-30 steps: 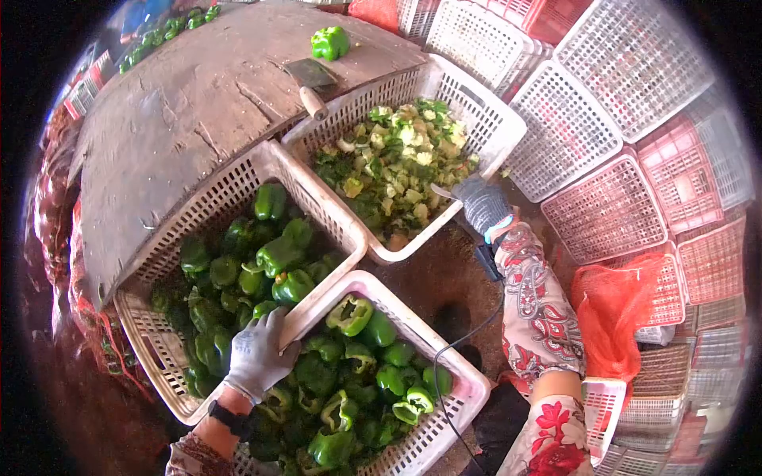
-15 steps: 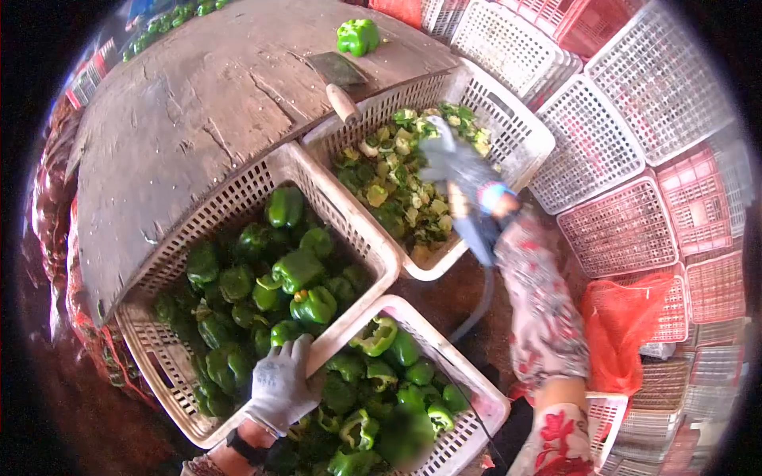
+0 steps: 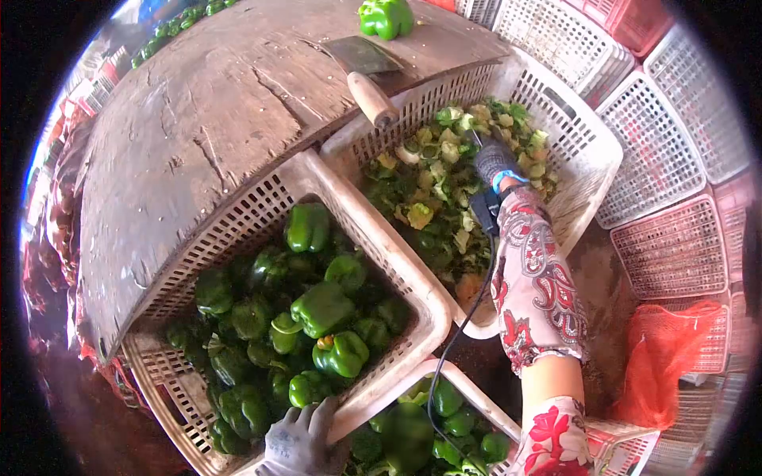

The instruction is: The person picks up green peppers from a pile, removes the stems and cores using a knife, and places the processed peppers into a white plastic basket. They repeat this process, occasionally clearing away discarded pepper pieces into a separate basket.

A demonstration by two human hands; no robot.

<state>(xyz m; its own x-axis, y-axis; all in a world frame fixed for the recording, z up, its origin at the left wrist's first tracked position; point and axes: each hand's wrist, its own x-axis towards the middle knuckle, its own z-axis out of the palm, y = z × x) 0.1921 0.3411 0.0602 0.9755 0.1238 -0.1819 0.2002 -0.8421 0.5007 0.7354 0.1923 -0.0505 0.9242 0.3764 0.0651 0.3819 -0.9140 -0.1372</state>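
My left hand [image 3: 298, 444], in a grey-white glove, grips the near rim of a white plastic crate [image 3: 432, 313], its fingers curled over the edge. Whole green bell peppers [image 3: 321, 308] fill much of this crate. My right hand [image 3: 495, 160], in a dark grey glove, reaches down into a second white crate [image 3: 603, 155] among pale green pepper trimmings [image 3: 435, 178]. Its fingers are closed and partly hidden; a thin dark edge shows by them, too small to name. A small black box [image 3: 482, 211] on a cable hangs at the right wrist.
A worn wooden board [image 3: 198, 103] bears a broad-bladed knife with a wooden handle [image 3: 371, 98] and one green pepper [image 3: 386, 17]. A third crate [image 3: 476, 404] of peppers stands nearest me. Stacked white and red crates [image 3: 675, 246] and a red mesh bag [image 3: 663, 357] are at right.
My right hand has dipped deeper into the trimmings and is less blurred. My left hand keeps to the crate's rim. The whole view has shifted, so the crates appear lower and larger.
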